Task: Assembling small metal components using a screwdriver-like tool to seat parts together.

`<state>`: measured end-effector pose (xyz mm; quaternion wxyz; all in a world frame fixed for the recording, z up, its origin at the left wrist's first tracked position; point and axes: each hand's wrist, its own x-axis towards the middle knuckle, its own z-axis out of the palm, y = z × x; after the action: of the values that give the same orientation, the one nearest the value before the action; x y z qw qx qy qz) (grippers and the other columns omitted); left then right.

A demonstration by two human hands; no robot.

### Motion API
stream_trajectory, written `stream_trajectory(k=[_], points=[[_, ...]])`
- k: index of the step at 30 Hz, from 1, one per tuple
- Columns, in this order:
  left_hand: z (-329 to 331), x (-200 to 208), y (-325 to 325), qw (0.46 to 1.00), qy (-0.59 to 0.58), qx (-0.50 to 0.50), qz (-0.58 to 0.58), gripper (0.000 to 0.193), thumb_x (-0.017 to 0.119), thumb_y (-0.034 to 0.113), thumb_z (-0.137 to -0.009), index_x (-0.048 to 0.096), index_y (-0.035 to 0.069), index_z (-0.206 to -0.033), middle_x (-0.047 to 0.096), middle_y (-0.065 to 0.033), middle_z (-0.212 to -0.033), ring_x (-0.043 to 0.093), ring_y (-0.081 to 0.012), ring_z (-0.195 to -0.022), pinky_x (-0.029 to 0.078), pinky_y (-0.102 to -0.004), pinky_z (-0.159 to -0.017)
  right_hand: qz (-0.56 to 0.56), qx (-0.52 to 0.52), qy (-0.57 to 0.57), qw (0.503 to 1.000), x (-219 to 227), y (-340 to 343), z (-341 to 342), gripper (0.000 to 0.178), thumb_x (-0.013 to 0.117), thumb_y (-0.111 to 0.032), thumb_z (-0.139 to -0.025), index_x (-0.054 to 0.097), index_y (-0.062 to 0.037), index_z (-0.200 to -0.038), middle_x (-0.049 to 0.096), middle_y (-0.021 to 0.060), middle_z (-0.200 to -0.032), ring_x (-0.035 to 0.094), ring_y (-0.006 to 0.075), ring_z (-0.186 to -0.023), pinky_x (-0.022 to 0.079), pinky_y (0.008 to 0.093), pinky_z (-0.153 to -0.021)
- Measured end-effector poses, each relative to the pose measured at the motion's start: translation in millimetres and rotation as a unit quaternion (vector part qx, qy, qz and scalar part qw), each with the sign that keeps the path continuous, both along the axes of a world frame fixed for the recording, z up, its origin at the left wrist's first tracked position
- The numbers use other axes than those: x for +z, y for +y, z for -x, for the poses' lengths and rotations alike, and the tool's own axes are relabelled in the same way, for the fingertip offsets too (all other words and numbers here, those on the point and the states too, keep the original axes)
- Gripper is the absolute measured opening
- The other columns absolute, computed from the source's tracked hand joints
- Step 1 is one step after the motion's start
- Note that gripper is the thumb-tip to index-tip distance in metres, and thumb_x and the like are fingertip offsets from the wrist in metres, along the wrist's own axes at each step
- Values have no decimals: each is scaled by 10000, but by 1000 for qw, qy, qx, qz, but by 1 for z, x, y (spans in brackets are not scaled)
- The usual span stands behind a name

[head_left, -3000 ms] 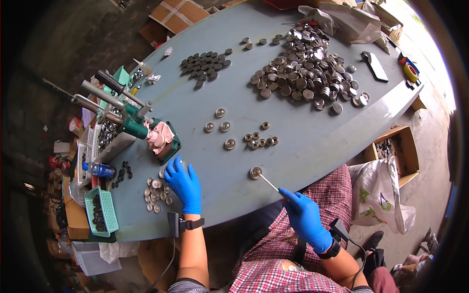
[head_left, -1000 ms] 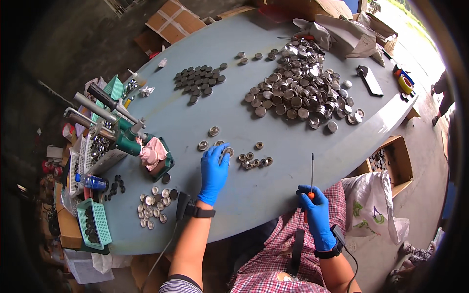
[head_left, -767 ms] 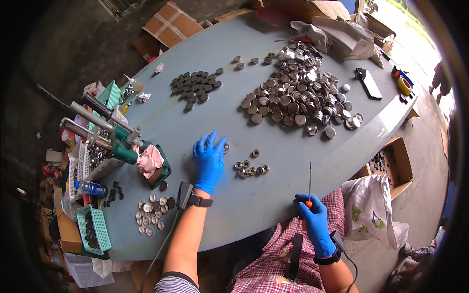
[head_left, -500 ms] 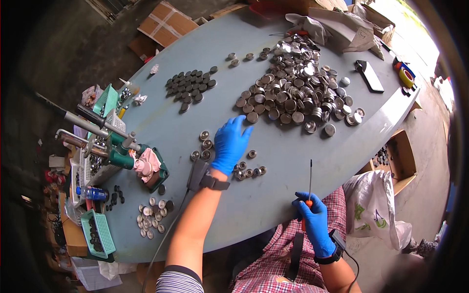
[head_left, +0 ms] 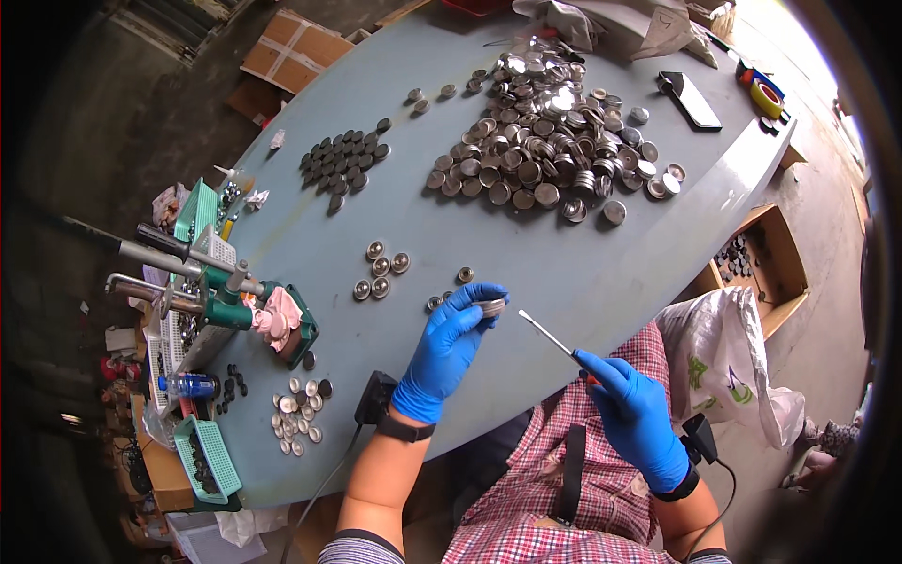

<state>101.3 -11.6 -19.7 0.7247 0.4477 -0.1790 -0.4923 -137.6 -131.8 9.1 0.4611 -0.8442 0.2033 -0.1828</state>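
My left hand [head_left: 443, 352], in a blue glove, pinches a round metal cap [head_left: 490, 306] by its rim above the near part of the table. My right hand [head_left: 641, 421], gloved too, is wrapped round a screwdriver [head_left: 549, 335]. Its shaft points left toward the cap, and the tip is a short gap away from it. The fingers mostly cover its orange handle. A few small metal pieces [head_left: 433, 304] lie partly hidden behind my left hand. Beyond it sit several larger metal caps with raised centres [head_left: 381, 267].
A heap of metal caps [head_left: 529, 173] covers the far middle, with dark discs [head_left: 345, 160] left of it. A green hand press [head_left: 299, 324] stands at left, near silvery caps [head_left: 299, 410] and a green basket [head_left: 218, 458]. A phone [head_left: 695, 103] lies far right; an open carton [head_left: 785, 263] stands beyond the edge.
My left hand has come from the heap's near edge toward me, now with a cap in it. The screwdriver has swung from upright to slanting left toward that cap.
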Motion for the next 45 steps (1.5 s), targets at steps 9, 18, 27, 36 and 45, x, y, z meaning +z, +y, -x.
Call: stream_trajectory(k=[9,18,27,36,45], points=[[42,23,30,996,-80,-32,-7,439,534,250,-910,452,-9,-1254,520,-76,-1096,511,-152,-1014,405,-295,-925,112,82,54,989,23,11,12,620,637,7,-738,534,-175,-1322,628,74,-892,614,247,-659,485,339,-549],[51,41,49,965,-233,-72,-98,342,493,259,-948,469,26,-1196,506,-29,-1025,469,-97,-930,397,-258,-854,34,164,69,983,29,-6,19,510,635,-57,-792,594,-235,-1269,648,99,-825,629,268,-633,499,348,-550],[53,11,55,979,-185,-42,-72,342,492,346,-984,488,51,-1156,517,-17,-999,491,-76,-857,433,-220,-778,3,99,28,995,9,33,11,568,600,25,-773,565,-176,-1303,601,97,-780,603,264,-608,496,344,-554],[62,7,48,994,-88,69,-11,440,564,372,-945,450,42,-1212,537,-43,-1082,537,-91,-902,483,-196,-789,-159,18,-54,986,-16,80,4,723,507,193,-716,525,-152,-1351,610,119,-837,621,217,-712,495,282,-642],[58,7,51,997,-25,71,19,367,571,217,-949,435,39,-1240,531,-47,-1103,543,-99,-923,491,-204,-820,-289,12,-44,956,-21,84,4,651,505,185,-767,539,-127,-1338,632,110,-860,593,141,-694,474,243,-643]])
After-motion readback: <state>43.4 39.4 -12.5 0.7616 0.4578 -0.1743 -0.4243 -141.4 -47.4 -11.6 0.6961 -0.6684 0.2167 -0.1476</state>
